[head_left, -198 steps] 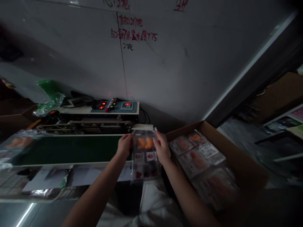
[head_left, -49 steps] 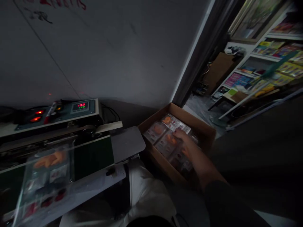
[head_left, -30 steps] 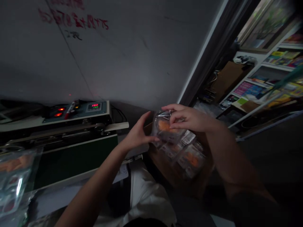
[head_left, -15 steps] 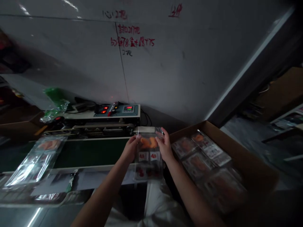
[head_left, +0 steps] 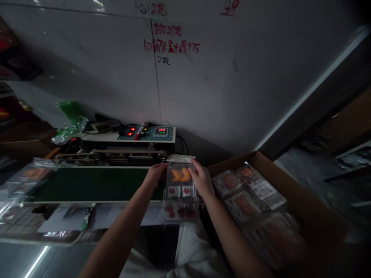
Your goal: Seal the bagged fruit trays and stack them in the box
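A clear plastic package [head_left: 181, 193] with two orange curved pieces, small white printed packets and dark red pieces sits between my hands, at the right end of the sealing machine's green belt [head_left: 101, 185]. My right hand [head_left: 201, 179] grips its right edge near the top, with the thumb over the front. My left hand [head_left: 155, 175] is closed at its upper left edge, those fingertips partly hidden. The package's top flap lies by the machine's feed rollers [head_left: 160, 156]. Another filled clear package [head_left: 36, 173] lies at the belt's left end.
Behind the belt is the sealer's control panel [head_left: 147, 133], a red marker [head_left: 139, 131] lying on it. To my right stands a cardboard box [head_left: 257, 160] holding several similar packages [head_left: 243, 202]. Keys [head_left: 87, 218] lie before the belt. Green plastic wrap [head_left: 69, 114] sits at the back left.
The package on the belt has travelled left, toward the belt's end. My held package's top has come slightly left toward the rollers, and my left hand has shifted left a little.
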`<state>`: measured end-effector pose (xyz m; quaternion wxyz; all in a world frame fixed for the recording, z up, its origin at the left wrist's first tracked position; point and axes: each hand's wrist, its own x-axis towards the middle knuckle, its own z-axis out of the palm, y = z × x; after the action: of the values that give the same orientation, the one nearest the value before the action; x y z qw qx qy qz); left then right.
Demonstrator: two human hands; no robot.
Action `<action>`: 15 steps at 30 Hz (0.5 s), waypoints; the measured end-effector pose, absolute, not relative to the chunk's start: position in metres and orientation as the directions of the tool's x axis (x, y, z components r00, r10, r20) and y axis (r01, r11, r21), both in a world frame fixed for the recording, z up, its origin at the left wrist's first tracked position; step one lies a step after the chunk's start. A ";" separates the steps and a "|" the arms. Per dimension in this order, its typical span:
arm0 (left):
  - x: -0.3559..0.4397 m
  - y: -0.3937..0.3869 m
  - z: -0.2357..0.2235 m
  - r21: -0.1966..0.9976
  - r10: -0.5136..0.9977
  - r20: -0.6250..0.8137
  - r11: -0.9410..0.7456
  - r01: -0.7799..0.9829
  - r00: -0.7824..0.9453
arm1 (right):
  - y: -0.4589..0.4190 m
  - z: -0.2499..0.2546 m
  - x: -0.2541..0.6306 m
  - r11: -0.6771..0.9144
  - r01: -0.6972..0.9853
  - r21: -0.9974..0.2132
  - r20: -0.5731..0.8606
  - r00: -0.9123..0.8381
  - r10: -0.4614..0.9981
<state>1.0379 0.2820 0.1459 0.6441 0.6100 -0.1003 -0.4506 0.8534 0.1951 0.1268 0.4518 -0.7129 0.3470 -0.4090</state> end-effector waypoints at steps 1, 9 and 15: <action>1.038 0.281 0.145 0.886 -0.689 -0.414 -0.156 0.436 0.595 | 0.194 0.126 0.853 -0.351 -0.136 -0.926 0.268 0.416 -0.869; 1.037 0.263 0.128 0.938 -0.598 -0.334 -0.283 0.198 0.728 | 0.189 0.105 0.862 -0.339 -0.164 -0.926 0.269 0.342 -0.900; 1.047 0.258 0.121 0.941 -0.577 -0.287 -0.319 0.113 0.764 | 0.191 0.097 0.879 -0.409 -0.195 -0.891 0.359 0.248 -0.900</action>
<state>1.0469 0.2580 0.1208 0.5628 0.7520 -0.1545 -0.3065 0.8786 0.1913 0.0966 0.3749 -0.6953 0.3937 -0.4701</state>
